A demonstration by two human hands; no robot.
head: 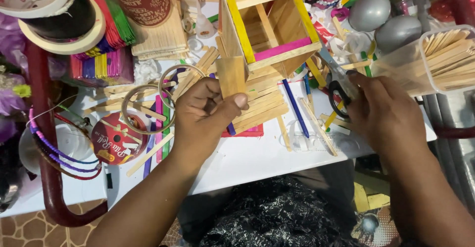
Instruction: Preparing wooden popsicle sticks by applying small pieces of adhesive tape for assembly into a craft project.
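My left hand (205,113) pinches a short flat wooden stick piece (230,76) upright between thumb and fingers, just below a box-shaped house of craft sticks (267,26) with yellow and pink trim. My right hand (383,113) rests at the table's right edge, its fingers on the black handles of a pair of scissors (337,92). Loose plain and coloured craft sticks (262,106) lie on the white table (247,158) between both hands.
A clear tub of plain sticks (443,61) stands at the right. Two silver egg shapes (383,19) sit behind it. Tape rolls (57,9), a ribbon spool (115,140), coloured stick bundles (101,64) and two rings (148,103) crowd the left. A red chair frame (47,177) curves at the lower left.
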